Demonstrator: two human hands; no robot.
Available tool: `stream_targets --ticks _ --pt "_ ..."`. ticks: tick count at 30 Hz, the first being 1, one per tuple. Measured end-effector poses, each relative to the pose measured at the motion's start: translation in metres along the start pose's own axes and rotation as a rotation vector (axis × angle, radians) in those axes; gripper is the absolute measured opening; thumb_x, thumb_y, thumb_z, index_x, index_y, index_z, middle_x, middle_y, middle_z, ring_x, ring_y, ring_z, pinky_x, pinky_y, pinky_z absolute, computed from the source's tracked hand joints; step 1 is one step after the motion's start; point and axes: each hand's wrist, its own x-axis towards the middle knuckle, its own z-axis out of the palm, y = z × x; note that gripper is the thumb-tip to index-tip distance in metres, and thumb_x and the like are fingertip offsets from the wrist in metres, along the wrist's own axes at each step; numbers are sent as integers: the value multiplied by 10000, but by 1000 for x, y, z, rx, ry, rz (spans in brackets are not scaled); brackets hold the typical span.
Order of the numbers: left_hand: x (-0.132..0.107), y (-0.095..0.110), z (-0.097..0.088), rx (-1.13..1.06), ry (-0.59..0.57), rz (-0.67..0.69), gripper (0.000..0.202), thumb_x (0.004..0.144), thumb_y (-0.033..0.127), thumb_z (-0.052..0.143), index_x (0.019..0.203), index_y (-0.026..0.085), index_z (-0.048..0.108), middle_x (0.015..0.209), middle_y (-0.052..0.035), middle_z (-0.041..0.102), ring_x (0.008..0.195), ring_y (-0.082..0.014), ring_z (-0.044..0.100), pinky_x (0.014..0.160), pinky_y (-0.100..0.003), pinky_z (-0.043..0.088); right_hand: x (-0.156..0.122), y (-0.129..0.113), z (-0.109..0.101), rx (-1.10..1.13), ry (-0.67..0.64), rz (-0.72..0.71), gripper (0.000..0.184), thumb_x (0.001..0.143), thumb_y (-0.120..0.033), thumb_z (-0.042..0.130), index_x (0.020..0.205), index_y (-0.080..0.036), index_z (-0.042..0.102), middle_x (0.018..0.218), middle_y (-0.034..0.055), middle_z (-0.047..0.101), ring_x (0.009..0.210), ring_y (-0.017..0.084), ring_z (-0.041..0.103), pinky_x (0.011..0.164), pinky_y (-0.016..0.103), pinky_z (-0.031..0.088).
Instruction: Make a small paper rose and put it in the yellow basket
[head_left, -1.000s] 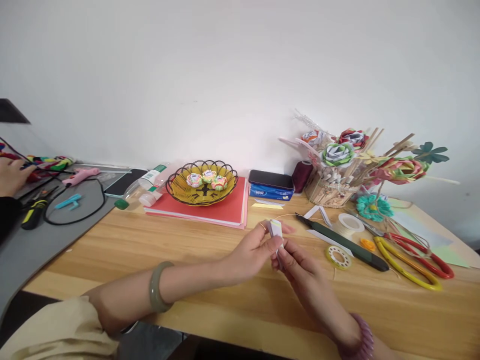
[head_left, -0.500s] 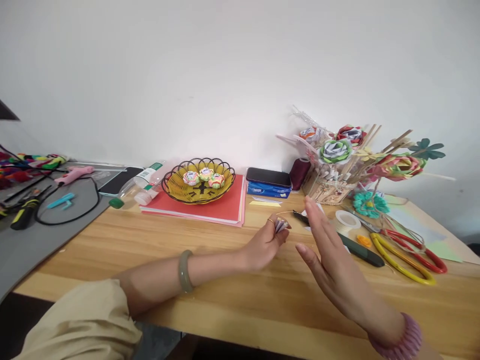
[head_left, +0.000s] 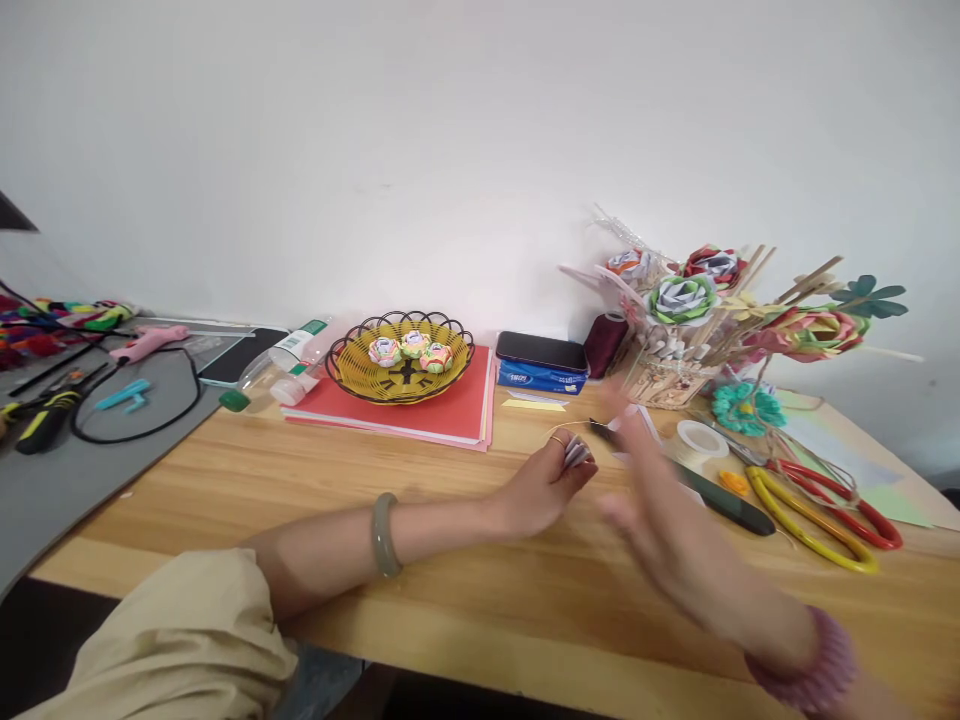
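My left hand (head_left: 538, 490) is closed, pinching a small piece of folded paper (head_left: 576, 453) with pale, layered edges. A thin yellowish strand (head_left: 571, 425) runs over the table just behind those fingers. Beside it on the right is my right hand (head_left: 656, 510), smeared by motion, its fingers stretched out and holding nothing. The two hands are apart. Partly hidden behind the right hand lies a dark green tool (head_left: 727, 503) with a black tip. Strips of yellow and white paper (head_left: 534, 403) lie beyond the left hand.
A woven basket (head_left: 352, 385) with small paper flowers sits on red paper sheets (head_left: 315, 420). Right of it stand a blue box (head_left: 541, 378), a purple thread spool (head_left: 604, 345), a flower-filled container (head_left: 664, 385), a tape roll (head_left: 701, 445) and red-and-yellow-handled scissors (head_left: 814, 530). A bottle (head_left: 262, 375) lies left.
My right hand has become blurred with motion, its fingers still stretched out. The left hand keeps hold of the folded paper. The whole view has shifted slightly.
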Motion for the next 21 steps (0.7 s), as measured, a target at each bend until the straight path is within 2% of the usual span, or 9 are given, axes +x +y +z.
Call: stream_targets --ticks 2,3,6,7,11,14,15,18,21 --pt "1 0 1 6 -1 5 84 873 250 410 816 197 379 773 6 433 772 -146 456 782 -328 409 1 -1 -1 -1 -236 -100 688 916 -311 377 1445 -267 -61 1516 67 126 1326 269 266 1018 476 365" --pt "1 0 1 15 0 2 87 873 253 407 815 198 374 761 8 424 760 -146 450 777 -331 407 2 -1 -2 19 -173 -39 639 926 -291 349 1448 -284 -20 1519 31 117 1344 253 215 1050 467 319" --pt "1 0 3 49 4 -18 114 874 262 394 789 201 349 701 27 369 686 -132 411 733 -326 406 4 0 -5 75 386 115 588 942 -264 289 1443 -329 -12 1522 -65 -4 1374 247 55 1114 489 109" --pt "1 1 3 56 0 -17 107 870 254 399 794 200 346 705 25 375 690 -131 416 728 -320 410 3 0 -4 48 425 120 615 938 -259 299 1437 -338 -51 1518 -82 -47 1373 251 1 1112 500 97" --pt "0 3 5 109 -21 -7 51 867 234 388 868 193 359 822 -22 474 802 -159 483 770 -332 429 -1 2 4 65 -216 -10 599 923 -272 368 1447 -279 77 1511 71 159 1332 268 258 1021 480 361" --pt "1 5 6 184 -23 -39 102 883 262 340 927 176 372 840 -49 507 822 -195 510 794 -401 430 -1 7 0 -46 145 73 524 917 -213 366 1415 -271 214 1450 98 308 1331 249 273 1042 493 317" --pt "2 5 5 205 -29 -47 129 881 264 340 964 171 372 861 -60 517 844 -208 519 804 -417 428 -1 9 -2 -111 170 36 504 907 -178 378 1392 -266 274 1426 113 337 1315 258 302 1027 497 333" --pt "5 7 3 262 -75 -54 246 867 249 371 1096 165 339 1045 -111 522 1002 -236 513 871 -436 410 -3 17 -2 -305 -33 -182 477 864 -53 361 1310 -209 421 1326 155 456 1216 283 434 938 496 417" --pt "7 8 -3 322 -153 -86 288 850 241 407 1115 152 339 1090 -140 527 1020 -249 536 857 -444 429 -10 26 8 -386 -171 -252 512 821 15 326 1294 -142 442 1233 171 539 1114 276 525 843 453 491"
